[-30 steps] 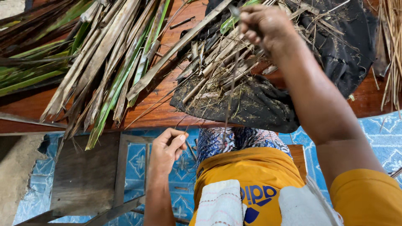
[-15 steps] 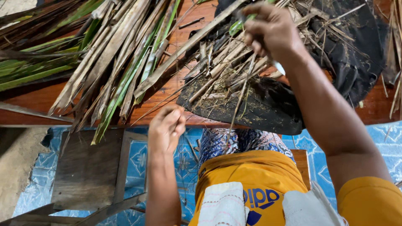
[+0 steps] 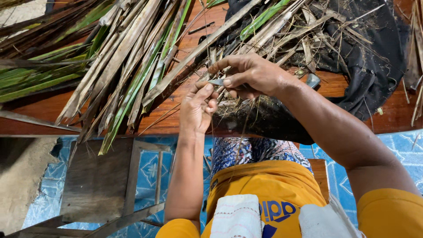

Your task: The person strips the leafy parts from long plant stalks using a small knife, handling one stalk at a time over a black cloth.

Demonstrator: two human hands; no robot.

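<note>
Both your hands meet over the near edge of the tabletop (image 3: 176,119): your right hand (image 3: 253,77) pinches a small blade (image 3: 216,82) between closed fingers, and your left hand (image 3: 198,108), just below it, closes on a thin leaf rib (image 3: 212,128). That rib hangs down toward your lap, its long axis running away from the blade and touching it at the top.

The bench (image 3: 42,112) is of red-brown wood. On it lie long green and dry leaves (image 3: 119,57), a black cloth (image 3: 370,57) with dry strips (image 3: 282,39), and more dry stalks (image 3: 416,57) at the right edge.
</note>
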